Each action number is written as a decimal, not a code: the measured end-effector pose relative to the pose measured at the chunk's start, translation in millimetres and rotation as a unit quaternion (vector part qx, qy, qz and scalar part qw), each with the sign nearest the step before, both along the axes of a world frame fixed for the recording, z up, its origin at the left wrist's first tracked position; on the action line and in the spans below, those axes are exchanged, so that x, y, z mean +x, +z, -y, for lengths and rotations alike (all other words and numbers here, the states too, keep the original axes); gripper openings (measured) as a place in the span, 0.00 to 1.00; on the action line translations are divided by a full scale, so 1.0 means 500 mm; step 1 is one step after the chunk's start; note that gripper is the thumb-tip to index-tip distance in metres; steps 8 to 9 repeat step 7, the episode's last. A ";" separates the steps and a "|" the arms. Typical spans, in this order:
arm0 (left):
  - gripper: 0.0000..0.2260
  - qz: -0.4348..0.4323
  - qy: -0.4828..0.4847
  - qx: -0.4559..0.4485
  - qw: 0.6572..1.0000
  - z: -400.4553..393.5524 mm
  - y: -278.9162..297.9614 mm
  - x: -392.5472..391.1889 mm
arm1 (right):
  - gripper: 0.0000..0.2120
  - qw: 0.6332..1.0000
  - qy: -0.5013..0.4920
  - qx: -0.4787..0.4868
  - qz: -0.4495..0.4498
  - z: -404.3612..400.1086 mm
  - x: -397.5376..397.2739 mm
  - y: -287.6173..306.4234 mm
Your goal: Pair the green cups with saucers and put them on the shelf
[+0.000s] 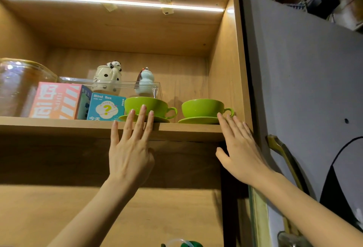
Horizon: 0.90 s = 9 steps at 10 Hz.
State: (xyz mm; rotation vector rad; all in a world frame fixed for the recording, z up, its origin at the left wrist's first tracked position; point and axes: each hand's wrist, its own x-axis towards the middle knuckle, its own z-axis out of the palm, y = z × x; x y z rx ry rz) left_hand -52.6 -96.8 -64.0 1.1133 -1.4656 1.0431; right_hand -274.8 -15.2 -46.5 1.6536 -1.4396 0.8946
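Two green cups stand on green saucers at the front of the wooden shelf (78,127). The left cup (157,105) sits on its saucer (163,119), handle to the right. The right cup (202,107) rests on its saucer (198,120) near the shelf's right wall. My left hand (130,148) is flat and open, fingertips overlapping the left cup and saucer. My right hand (241,148) is open too, fingertips at the right saucer's edge below the cup handle. Neither hand holds anything.
Left of the cups stand a blue "Blind Box" carton (106,108), a pink box (56,100) and a glass jar (17,87). Behind them, a clear tray (125,86) holds a panda teapot (109,77) and a pale gourd figurine (146,80). A grey door (304,81) stands to the right.
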 end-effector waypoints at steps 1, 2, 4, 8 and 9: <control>0.35 0.000 -0.005 0.002 1.000 -0.002 0.000 -0.003 | 0.36 1.000 -0.003 0.006 0.005 -0.003 0.002 -0.002; 0.34 -0.002 -0.027 0.034 0.999 -0.019 0.003 -0.004 | 0.36 0.999 -0.019 0.035 -0.002 -0.011 0.003 0.004; 0.32 0.034 -0.053 0.148 0.987 -0.081 0.041 0.009 | 0.38 0.987 -0.075 0.138 -0.034 -0.062 0.006 0.027; 0.26 0.019 -0.133 0.236 0.962 -0.173 0.093 0.071 | 0.32 0.978 0.176 0.032 0.104 -0.295 0.061 0.039; 0.26 0.019 -0.133 0.236 0.962 -0.173 0.093 0.071 | 0.32 0.978 0.176 0.032 0.104 -0.295 0.061 0.039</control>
